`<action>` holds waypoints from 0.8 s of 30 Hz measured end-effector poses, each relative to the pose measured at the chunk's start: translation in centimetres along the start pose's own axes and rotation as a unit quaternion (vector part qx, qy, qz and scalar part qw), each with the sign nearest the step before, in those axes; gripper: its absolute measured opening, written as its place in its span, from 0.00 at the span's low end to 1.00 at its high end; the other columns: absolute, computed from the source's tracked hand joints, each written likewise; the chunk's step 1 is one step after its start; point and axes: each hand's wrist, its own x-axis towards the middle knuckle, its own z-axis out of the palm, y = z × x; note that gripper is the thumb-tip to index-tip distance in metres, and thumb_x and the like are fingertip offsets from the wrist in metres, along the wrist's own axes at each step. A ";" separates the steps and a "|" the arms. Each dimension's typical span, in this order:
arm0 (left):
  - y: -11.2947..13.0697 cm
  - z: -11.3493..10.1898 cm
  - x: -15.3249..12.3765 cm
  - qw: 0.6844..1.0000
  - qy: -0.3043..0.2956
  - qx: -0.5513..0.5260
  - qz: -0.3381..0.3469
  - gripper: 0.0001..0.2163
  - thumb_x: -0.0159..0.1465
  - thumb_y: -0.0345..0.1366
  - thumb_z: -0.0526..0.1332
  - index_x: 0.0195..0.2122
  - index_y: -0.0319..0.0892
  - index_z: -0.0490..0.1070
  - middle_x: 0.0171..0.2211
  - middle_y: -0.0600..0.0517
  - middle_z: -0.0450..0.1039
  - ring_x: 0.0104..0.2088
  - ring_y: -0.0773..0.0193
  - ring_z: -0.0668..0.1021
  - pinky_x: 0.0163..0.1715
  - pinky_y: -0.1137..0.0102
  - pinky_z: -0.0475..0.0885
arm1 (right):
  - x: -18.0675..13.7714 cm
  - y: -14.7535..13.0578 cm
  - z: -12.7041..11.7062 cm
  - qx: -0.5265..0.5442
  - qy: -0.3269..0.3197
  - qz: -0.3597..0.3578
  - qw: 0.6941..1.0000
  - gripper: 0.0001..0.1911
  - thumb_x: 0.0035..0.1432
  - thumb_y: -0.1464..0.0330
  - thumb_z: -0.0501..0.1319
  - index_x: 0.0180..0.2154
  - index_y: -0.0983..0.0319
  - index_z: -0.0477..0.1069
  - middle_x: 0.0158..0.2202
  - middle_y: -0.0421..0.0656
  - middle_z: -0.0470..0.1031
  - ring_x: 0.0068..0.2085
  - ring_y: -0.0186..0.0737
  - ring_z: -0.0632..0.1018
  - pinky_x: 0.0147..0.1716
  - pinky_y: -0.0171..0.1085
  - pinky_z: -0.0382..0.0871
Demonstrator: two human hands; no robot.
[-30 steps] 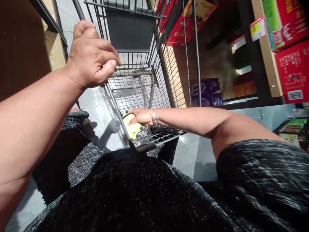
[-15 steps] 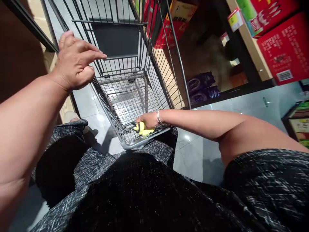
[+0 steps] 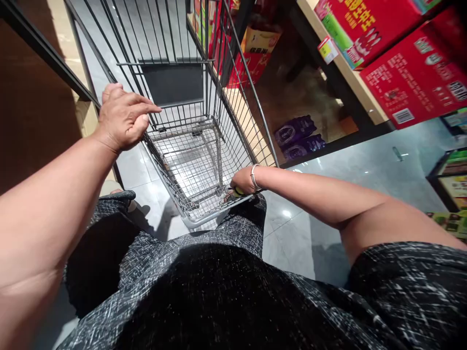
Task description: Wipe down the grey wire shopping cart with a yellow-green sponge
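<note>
A metal shopping cart (image 3: 189, 218) stands tilted in view before my legs, its wire basket reaching away from me. My right hand (image 3: 243, 179), with a bracelet at the wrist, is down inside the near right corner of the basket. Its fingers are closed on a yellow cloth (image 3: 239, 191) with dark parts, mostly hidden under the hand. Over the cart's left side is my left hand (image 3: 124, 115), palm down. Its index finger stretches out over the basket, the thumb lies apart below, and nothing shows in it.
Shelving with red cartons (image 3: 412, 82) and a price tag (image 3: 327, 50) rises on the right. Purple packs (image 3: 299, 136) lie on the low shelf beside the cart. A dark-framed wooden shelf (image 3: 85, 116) borders the left. Grey tiles (image 3: 288, 233) cover the floor.
My right hand has shifted right along the cart's near end, and the yellow cloth is now mostly covered by it. My left hand keeps its pose over the cart's left side. The view has shifted slightly.
</note>
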 end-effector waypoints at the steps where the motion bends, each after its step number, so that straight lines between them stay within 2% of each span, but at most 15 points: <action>1: 0.0 0.0 0.0 1.000 -0.002 0.001 0.000 0.38 0.70 0.54 0.29 0.53 0.36 0.73 0.51 0.51 0.69 0.54 0.60 0.65 0.63 0.54 0.45 | -0.6 -1.6 -0.8 0.037 -0.010 -0.039 0.999 0.11 0.41 0.80 0.67 0.29 0.61 0.79 0.21 0.34 0.72 0.28 0.35 0.74 0.38 0.39 0.71; 3: -0.3 0.1 0.1 1.000 -0.002 0.004 0.004 0.37 0.71 0.54 0.31 0.51 0.36 0.74 0.50 0.51 0.70 0.52 0.60 0.65 0.62 0.53 0.46 | -1.9 -4.9 -2.4 0.150 0.010 -0.119 0.981 0.16 0.44 0.81 0.66 0.34 0.58 0.80 0.24 0.35 0.75 0.28 0.34 0.73 0.37 0.38 0.70; 5: -0.5 0.3 0.2 1.000 0.005 0.010 0.015 0.33 0.71 0.52 0.36 0.49 0.37 0.75 0.49 0.50 0.72 0.50 0.59 0.66 0.61 0.52 0.49 | -3.2 -7.9 -3.4 0.248 0.035 -0.186 0.950 0.18 0.46 0.82 0.65 0.37 0.57 0.79 0.29 0.35 0.78 0.30 0.33 0.74 0.37 0.36 0.70; 7: -0.7 0.4 0.3 0.999 0.010 0.018 0.027 0.28 0.70 0.48 0.41 0.46 0.38 0.77 0.47 0.49 0.74 0.47 0.57 0.67 0.59 0.51 0.53 | -4.5 -10.4 -3.4 0.309 0.100 -0.215 0.921 0.20 0.49 0.82 0.61 0.42 0.57 0.77 0.36 0.36 0.79 0.35 0.32 0.76 0.40 0.35 0.71; 10: -0.4 0.4 0.3 0.999 0.020 0.021 0.027 0.22 0.66 0.43 0.46 0.43 0.41 0.79 0.45 0.49 0.76 0.45 0.56 0.70 0.57 0.51 0.57 | -5.7 -13.0 -0.9 0.333 0.311 -0.197 0.868 0.22 0.54 0.81 0.55 0.49 0.59 0.71 0.46 0.41 0.75 0.47 0.36 0.75 0.49 0.38 0.71; 12: 0.1 0.3 0.1 0.999 0.031 0.014 0.017 0.21 0.66 0.42 0.46 0.41 0.44 0.80 0.44 0.49 0.78 0.44 0.54 0.70 0.57 0.50 0.58 | -5.8 -14.1 1.8 0.292 0.450 -0.176 0.826 0.22 0.57 0.79 0.53 0.52 0.61 0.68 0.50 0.45 0.72 0.53 0.39 0.72 0.54 0.42 0.69; 14: 0.6 0.1 -0.1 0.999 0.041 0.004 0.013 0.21 0.66 0.41 0.47 0.38 0.45 0.81 0.42 0.49 0.79 0.44 0.52 0.71 0.57 0.49 0.58 | -5.2 -14.4 4.4 0.223 0.530 -0.143 0.806 0.25 0.56 0.79 0.53 0.54 0.61 0.67 0.53 0.47 0.70 0.54 0.42 0.70 0.54 0.44 0.69; 17: 1.6 -0.2 -0.3 0.999 0.036 -0.001 0.006 0.21 0.67 0.41 0.47 0.34 0.45 0.81 0.40 0.49 0.80 0.41 0.53 0.71 0.55 0.50 0.59 | -4.1 -13.9 7.1 0.159 0.592 -0.094 0.785 0.27 0.53 0.79 0.54 0.55 0.59 0.67 0.54 0.48 0.69 0.52 0.44 0.71 0.52 0.44 0.71; 21: 3.7 -0.4 -0.4 0.999 0.031 0.006 -0.004 0.21 0.68 0.43 0.48 0.32 0.45 0.80 0.38 0.50 0.80 0.38 0.56 0.71 0.56 0.53 0.59 | -4.0 -11.3 8.0 0.126 0.632 -0.118 0.756 0.28 0.52 0.79 0.54 0.55 0.59 0.67 0.53 0.49 0.69 0.53 0.45 0.71 0.53 0.46 0.71; 24: 5.9 -0.3 -0.3 0.999 0.028 0.024 -0.021 0.22 0.70 0.45 0.48 0.33 0.45 0.80 0.37 0.50 0.80 0.38 0.57 0.72 0.55 0.55 0.59 | -4.9 -8.3 8.2 0.115 0.637 -0.139 0.749 0.28 0.52 0.78 0.54 0.55 0.58 0.67 0.52 0.49 0.70 0.53 0.46 0.72 0.52 0.47 0.72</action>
